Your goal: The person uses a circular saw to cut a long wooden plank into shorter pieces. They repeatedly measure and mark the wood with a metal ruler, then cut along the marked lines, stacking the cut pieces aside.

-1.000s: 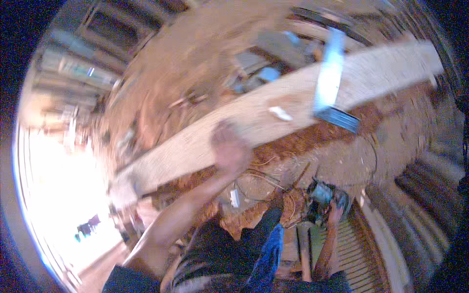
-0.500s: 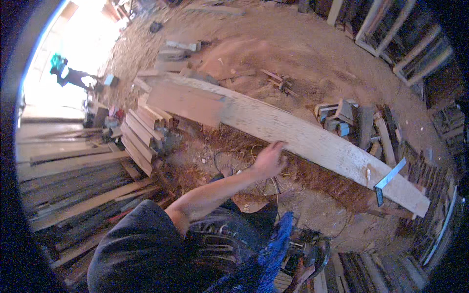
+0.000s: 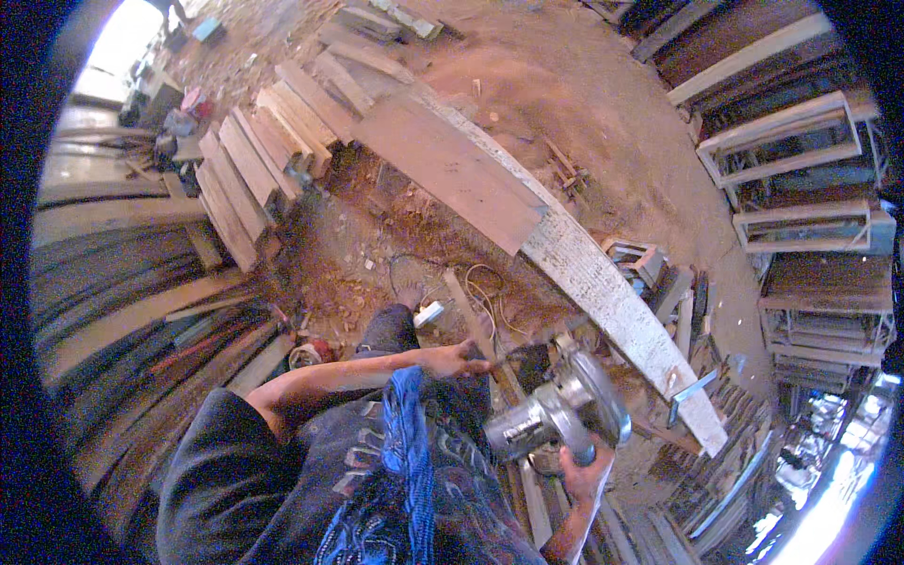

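My right hand is closed round the dark handle of a metal-bodied circular saw, held in front of my torso on the right. Close by on its left, my left hand is closed on a narrow wooden strip that slants past the saw; its fingers are partly hidden. Beyond both hands a long pale plank runs diagonally from far left to near right. A reddish-brown board lies on its far part. A try square rests across its near right end.
Stacked timber stands at the left, with long boards nearer me. A white power strip and a looping cable lie on the ground by my foot. Wooden frames line the right side. Offcuts lie behind the plank.
The circular saw has come up from low right to in front of me in my right hand. My left hand has drawn back from the plank's edge to the strip. The view has shifted.
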Action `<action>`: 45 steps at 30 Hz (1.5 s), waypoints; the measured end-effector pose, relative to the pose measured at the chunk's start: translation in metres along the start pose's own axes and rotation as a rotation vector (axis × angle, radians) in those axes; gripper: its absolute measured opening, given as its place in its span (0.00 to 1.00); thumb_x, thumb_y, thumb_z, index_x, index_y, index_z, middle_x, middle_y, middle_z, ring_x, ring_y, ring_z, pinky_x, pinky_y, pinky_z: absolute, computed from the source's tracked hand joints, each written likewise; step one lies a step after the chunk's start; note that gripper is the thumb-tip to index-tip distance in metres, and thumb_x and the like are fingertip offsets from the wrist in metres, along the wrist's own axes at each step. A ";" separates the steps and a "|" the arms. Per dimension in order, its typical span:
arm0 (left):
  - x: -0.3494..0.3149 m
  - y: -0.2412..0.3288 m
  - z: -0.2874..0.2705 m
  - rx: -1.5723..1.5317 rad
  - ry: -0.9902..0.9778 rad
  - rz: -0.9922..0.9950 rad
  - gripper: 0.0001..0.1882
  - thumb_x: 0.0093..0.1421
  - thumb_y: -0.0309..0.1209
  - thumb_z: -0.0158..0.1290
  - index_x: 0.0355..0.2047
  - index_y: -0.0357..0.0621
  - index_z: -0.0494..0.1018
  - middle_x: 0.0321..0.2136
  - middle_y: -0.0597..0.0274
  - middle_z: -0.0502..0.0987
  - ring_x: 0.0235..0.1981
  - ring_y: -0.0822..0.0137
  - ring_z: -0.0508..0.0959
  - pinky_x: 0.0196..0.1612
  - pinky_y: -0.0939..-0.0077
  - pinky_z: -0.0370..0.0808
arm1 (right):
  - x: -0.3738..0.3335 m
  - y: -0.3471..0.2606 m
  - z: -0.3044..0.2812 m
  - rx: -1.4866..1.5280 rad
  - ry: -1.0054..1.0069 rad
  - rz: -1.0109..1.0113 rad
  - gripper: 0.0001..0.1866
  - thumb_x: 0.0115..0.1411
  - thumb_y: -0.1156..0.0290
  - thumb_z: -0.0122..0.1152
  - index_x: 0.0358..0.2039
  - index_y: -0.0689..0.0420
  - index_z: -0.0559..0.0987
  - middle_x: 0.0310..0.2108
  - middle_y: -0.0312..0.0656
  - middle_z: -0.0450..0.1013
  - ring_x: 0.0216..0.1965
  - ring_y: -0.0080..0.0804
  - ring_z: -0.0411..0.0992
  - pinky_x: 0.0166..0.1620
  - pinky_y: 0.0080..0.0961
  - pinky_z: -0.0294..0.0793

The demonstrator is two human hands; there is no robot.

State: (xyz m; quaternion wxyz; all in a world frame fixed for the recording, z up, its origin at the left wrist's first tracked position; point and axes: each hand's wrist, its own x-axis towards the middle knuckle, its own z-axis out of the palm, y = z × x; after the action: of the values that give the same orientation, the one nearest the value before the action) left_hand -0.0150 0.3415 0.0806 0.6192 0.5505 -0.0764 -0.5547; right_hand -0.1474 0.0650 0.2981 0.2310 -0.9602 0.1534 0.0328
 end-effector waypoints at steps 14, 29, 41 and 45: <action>0.134 0.029 -0.025 -0.282 1.116 0.009 0.49 0.62 0.45 0.60 0.72 0.40 0.41 0.65 0.40 0.64 0.64 0.44 0.66 0.65 0.60 0.64 | 0.253 -0.040 0.032 0.145 -0.381 -0.382 0.21 0.50 0.63 0.74 0.39 0.66 0.80 0.27 0.50 0.80 0.27 0.44 0.80 0.34 0.36 0.78; 0.156 0.041 -0.017 -0.267 1.436 0.114 0.44 0.63 0.38 0.57 0.73 0.45 0.46 0.58 0.39 0.72 0.58 0.45 0.74 0.61 0.58 0.69 | 0.304 -0.011 0.050 0.266 -0.685 -0.477 0.14 0.59 0.70 0.70 0.42 0.63 0.81 0.31 0.36 0.79 0.32 0.22 0.74 0.39 0.24 0.74; 0.159 0.037 -0.022 -0.281 1.484 0.241 0.47 0.63 0.34 0.57 0.73 0.44 0.40 0.63 0.38 0.67 0.64 0.46 0.67 0.67 0.62 0.61 | 0.302 -0.015 0.048 0.288 -0.690 -0.467 0.15 0.58 0.71 0.69 0.44 0.63 0.80 0.33 0.38 0.80 0.33 0.23 0.74 0.40 0.25 0.74; 0.161 0.040 -0.021 -0.311 1.516 0.343 0.48 0.62 0.32 0.58 0.74 0.46 0.38 0.65 0.41 0.64 0.67 0.47 0.64 0.70 0.62 0.58 | 0.302 -0.015 0.047 0.273 -0.695 -0.445 0.14 0.58 0.72 0.69 0.44 0.63 0.81 0.32 0.38 0.80 0.33 0.23 0.74 0.40 0.25 0.74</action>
State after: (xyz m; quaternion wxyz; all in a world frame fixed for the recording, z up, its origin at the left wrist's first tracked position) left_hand 0.0839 0.2211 0.0203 0.6491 0.6661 0.3607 0.0702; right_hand 0.1445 0.0152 0.2221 0.3951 -0.8626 -0.1413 0.2827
